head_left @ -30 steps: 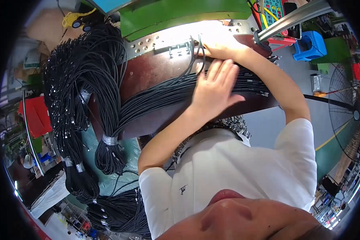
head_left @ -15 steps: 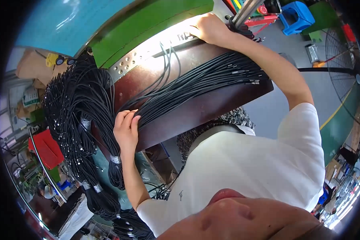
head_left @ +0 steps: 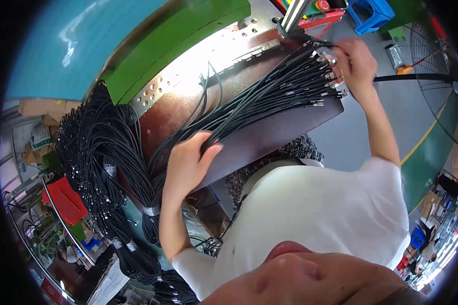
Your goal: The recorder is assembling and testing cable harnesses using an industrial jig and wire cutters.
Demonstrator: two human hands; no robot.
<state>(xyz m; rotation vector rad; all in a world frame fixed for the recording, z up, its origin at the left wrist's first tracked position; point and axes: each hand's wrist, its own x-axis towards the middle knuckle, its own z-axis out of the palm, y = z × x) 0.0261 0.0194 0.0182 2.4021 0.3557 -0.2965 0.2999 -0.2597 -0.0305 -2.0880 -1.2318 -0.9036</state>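
A long bundle of black cables (head_left: 259,99) lies spread across a dark brown work table (head_left: 269,137), its metal-tipped ends fanned out at the far right. My left hand (head_left: 188,162) rests on the near end of the bundle, fingers curled over the cables at the table's left part. My right hand (head_left: 356,63) is at the far end, fingers pinching among the cable tips (head_left: 325,76). Whether it holds a single cable is hard to tell.
Large hanks of black cable bound with tape (head_left: 107,168) hang off the table's left side. A green machine body (head_left: 188,38) and a perforated metal plate (head_left: 208,66) lie beyond the table. A red bin (head_left: 66,201) stands left, a blue crate (head_left: 374,12) and a fan (head_left: 435,56) at the right.
My left hand slid from the table's left edge onto the bundle's near end. My right hand moved from the far top edge down to the cable tips at the right.
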